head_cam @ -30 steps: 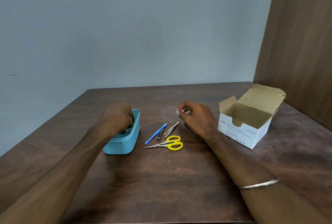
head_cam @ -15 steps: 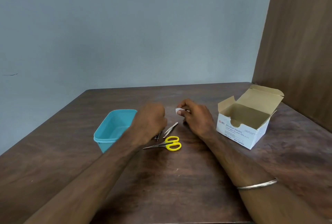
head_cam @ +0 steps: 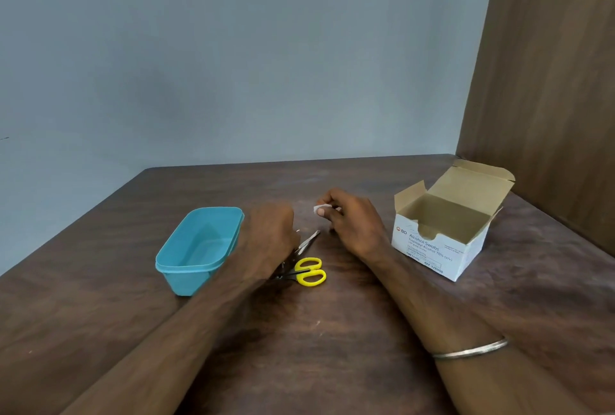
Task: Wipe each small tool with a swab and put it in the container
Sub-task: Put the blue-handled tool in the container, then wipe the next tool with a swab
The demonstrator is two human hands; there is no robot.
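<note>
Since the small yellow-handled scissors (head_cam: 307, 272) lie nearest, blades toward nine o'clock under the left hand (head_cam: 269, 241), that hand is closer; its fingers are hidden, grip unclear. At one o'clock, the right hand (head_cam: 352, 225) pinches a white swab (head_cam: 318, 208); the teal plastic container (head_cam: 199, 248) sits at nine o'clock.

Pretty bare room here: a plain blue-grey wall (head_cam: 233, 55) fills most of the view, flat and matte, with just a tiny dark mark way over on its left side. On the right a dark brown wood-grain panel (head_cam: 549, 82) stands upright and meets the wall in the corner. The desk (head_cam: 332, 348) is dark brown wood with a mottled grain, under soft, even light with only faint shadows.
</note>
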